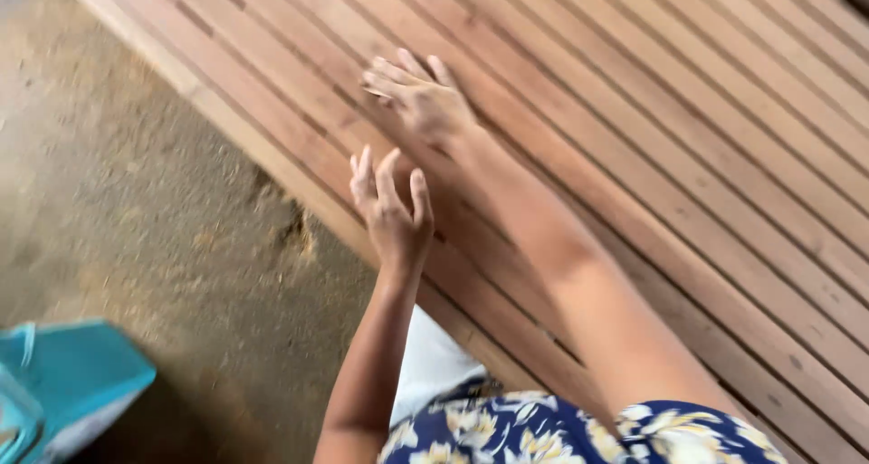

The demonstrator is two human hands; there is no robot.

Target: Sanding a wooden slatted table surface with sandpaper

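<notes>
Slats of the wooden platform (688, 156) run diagonally (upper left to lower right) under open-fingered left hand (392, 212) and right hand (424, 102).

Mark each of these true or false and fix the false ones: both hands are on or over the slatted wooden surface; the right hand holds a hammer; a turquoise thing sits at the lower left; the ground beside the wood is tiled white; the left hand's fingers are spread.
1. Both hands are on or over the slatted wooden surface. True: the left hand is near its edge and the right hand is farther in.
2. The right hand holds a hammer. False: no tool shows; it lies flat on the slats.
3. A turquoise thing sits at the lower left. True.
4. The ground is tiled white. False: it is brownish and dusty-looking.
5. The left hand's fingers are spread. True, and it holds nothing.
</notes>
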